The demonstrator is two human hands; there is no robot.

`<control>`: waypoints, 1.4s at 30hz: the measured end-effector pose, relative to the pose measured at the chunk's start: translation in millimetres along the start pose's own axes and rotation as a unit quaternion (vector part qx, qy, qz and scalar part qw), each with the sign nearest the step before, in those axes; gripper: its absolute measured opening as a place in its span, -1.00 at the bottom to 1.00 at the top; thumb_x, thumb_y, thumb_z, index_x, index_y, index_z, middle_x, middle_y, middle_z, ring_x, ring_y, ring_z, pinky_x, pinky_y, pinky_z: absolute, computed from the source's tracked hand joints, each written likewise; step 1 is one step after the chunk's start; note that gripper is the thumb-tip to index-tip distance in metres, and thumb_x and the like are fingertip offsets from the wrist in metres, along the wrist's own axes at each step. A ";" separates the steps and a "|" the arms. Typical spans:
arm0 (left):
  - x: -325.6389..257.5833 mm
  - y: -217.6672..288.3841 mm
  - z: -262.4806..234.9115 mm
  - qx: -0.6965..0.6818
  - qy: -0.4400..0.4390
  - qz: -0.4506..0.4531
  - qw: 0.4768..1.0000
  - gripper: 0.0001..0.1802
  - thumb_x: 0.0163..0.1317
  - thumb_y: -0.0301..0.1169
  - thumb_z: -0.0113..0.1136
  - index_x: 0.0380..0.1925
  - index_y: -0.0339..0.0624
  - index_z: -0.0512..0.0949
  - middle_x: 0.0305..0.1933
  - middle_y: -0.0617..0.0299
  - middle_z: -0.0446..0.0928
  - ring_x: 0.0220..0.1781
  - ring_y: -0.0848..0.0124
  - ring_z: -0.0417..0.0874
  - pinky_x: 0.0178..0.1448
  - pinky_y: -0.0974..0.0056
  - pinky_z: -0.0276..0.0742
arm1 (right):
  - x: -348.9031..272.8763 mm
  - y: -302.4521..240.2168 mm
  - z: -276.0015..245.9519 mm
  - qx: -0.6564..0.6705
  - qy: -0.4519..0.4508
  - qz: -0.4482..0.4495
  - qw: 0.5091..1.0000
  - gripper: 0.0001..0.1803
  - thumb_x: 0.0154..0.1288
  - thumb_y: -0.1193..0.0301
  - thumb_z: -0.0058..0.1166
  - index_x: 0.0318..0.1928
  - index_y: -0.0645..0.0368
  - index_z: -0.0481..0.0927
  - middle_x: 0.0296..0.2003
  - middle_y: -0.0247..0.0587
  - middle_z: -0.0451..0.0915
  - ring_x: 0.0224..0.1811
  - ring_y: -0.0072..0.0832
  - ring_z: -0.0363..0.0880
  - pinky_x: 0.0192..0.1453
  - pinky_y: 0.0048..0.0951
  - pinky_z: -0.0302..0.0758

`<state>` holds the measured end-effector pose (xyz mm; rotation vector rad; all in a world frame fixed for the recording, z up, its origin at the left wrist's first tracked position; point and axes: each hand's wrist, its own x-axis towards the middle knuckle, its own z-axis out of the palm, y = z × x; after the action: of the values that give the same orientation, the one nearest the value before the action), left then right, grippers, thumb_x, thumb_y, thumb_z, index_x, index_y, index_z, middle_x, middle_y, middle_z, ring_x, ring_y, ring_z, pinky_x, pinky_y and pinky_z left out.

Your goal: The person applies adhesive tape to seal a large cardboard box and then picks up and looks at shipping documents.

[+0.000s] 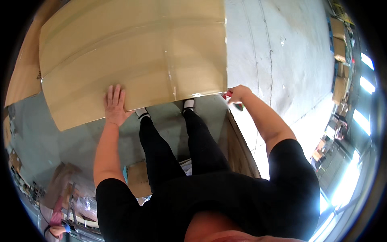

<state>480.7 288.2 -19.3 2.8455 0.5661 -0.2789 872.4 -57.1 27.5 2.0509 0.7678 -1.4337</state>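
Observation:
A large brown cardboard box (133, 56) stands in front of me, with strips of clear tape running over its top. My left hand (115, 105) lies flat on the top near the close edge, fingers stretched out and thumb spread toward that edge. At the box's near right corner, my right hand (240, 94) is closed round a small red tool (227, 95). Its exact kind is hard to make out, because the fingers cover most of it. A bit of dark green and red (239, 106) shows just below that hand.
My legs and feet are close to the box's near side. Behind on the right stands an upright cardboard panel (242, 149); another cardboard piece (138, 177) lies by my legs. More cardboard (26, 76) is at far left. Stacked boxes (339, 44) line the right. Someone's hand (57, 230) shows lower left.

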 end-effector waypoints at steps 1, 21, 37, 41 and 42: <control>2.0 -1.8 2.2 0.007 0.001 -0.005 1.000 0.09 -0.22 -0.03 0.47 0.34 -0.13 0.18 0.55 0.13 -0.07 0.56 0.05 -0.12 0.53 -0.12 -0.15 | -8.8 -23.5 -9.3 0.051 0.006 0.026 0.998 -0.53 -0.08 -0.07 0.20 -0.16 -0.16 0.71 -0.25 -0.23 0.70 -0.16 -0.34 0.66 -0.04 -0.34 0.55; -147.9 -350.9 19.3 -0.170 -0.045 -0.553 0.814 -0.35 0.21 -0.37 0.19 0.27 -0.28 0.21 0.34 -0.13 0.29 0.33 0.05 0.36 0.31 0.15 0.31 | -30.9 -168.6 146.0 0.708 -0.224 -0.024 0.669 -0.52 0.39 0.09 0.01 0.09 0.20 0.56 -0.04 -0.20 0.61 0.03 -0.35 0.56 0.13 -0.26 0.47; 7.3 91.9 -101.2 -0.472 -0.366 -0.089 0.797 -0.66 0.16 -0.17 0.24 -0.18 -0.17 0.59 -0.15 0.21 0.58 -0.12 0.42 0.57 0.03 0.20 0.40 | -149.8 -117.6 39.6 0.859 -0.072 -0.349 0.368 -0.50 0.14 0.42 0.16 0.13 0.23 0.46 -0.20 -0.28 0.55 -0.24 -0.56 0.50 -0.12 -0.46 0.51; 80.4 157.2 -176.5 -0.683 -0.291 -0.236 0.627 -0.47 0.19 0.05 0.22 -0.07 -0.17 0.57 0.00 0.13 0.58 0.26 0.33 0.41 0.37 0.03 0.13 | -194.7 -103.8 22.5 0.750 0.154 -0.303 0.567 -0.25 0.07 0.48 0.23 0.34 0.11 0.34 -0.16 -0.24 0.52 -0.09 -0.38 0.50 0.10 -0.37 0.44; 87.0 173.7 -184.8 -0.681 -0.287 -0.231 0.633 -0.47 0.19 0.05 0.22 -0.07 -0.17 0.57 0.00 0.13 0.58 0.26 0.33 0.41 0.37 0.03 0.13 | -195.8 -96.2 27.4 0.749 0.159 -0.309 0.564 -0.25 0.07 0.48 0.23 0.34 0.11 0.34 -0.16 -0.24 0.52 -0.09 -0.38 0.50 0.10 -0.37 0.44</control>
<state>654.5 210.0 169.4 1.0090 0.8229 -0.5063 732.1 -38.5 195.8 3.5768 0.2217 -2.7274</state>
